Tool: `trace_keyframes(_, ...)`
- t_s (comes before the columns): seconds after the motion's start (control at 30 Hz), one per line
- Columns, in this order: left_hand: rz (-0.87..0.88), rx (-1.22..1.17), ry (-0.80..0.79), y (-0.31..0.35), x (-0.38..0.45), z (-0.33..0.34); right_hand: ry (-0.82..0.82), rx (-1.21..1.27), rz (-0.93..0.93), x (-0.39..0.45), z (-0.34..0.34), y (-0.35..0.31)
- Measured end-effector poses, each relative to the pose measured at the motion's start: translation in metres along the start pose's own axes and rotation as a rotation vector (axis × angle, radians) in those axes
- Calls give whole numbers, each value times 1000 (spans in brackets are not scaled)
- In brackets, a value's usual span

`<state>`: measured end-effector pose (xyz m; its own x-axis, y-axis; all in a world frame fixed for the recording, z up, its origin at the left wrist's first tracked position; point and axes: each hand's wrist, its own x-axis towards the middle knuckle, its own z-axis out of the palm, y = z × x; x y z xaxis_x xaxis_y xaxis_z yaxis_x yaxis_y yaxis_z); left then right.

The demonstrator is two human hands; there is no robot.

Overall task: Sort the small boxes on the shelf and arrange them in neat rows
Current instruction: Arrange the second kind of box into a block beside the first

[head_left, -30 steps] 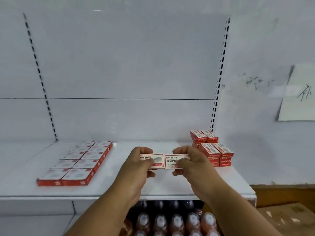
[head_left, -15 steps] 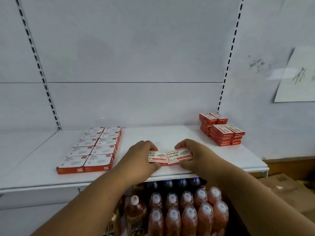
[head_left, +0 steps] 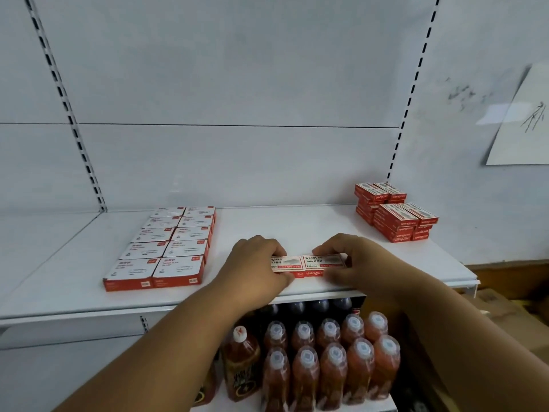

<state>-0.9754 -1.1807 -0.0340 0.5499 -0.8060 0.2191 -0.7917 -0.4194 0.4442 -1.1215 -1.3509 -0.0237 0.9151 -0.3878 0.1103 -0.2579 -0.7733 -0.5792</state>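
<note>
Two small red-and-white staple boxes lie side by side near the front edge of the white shelf [head_left: 297, 227]. My left hand [head_left: 255, 263] grips the left small box [head_left: 286, 263] and my right hand [head_left: 356, 263] grips the right small box [head_left: 322, 261]. The boxes touch end to end and rest on the shelf. Flat red-and-white boxes [head_left: 166, 248] lie in two neat rows on the left. A stack of red staple boxes [head_left: 395, 215] stands at the back right.
The shelf's front edge [head_left: 89, 310] runs just below my hands. Below it stand bottles of red drink [head_left: 326, 358] and one darker bottle [head_left: 240, 361]. A sheet of paper [head_left: 523, 120] hangs on the wall at right. Cardboard boxes [head_left: 499, 310] sit lower right.
Both hands have lowered the two small boxes from the air onto the shelf near its front edge. The camera has tilted down, so the bottles below show.
</note>
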Motion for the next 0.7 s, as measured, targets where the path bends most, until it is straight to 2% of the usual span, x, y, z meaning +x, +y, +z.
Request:
trace_keyframes(0.4,93,174,-100,27,14,15,39,64,-49,-5,-5,15)
trace_keyframes(0.7,100,127,-116,26,19,18,78,65,-45,-5,1,20)
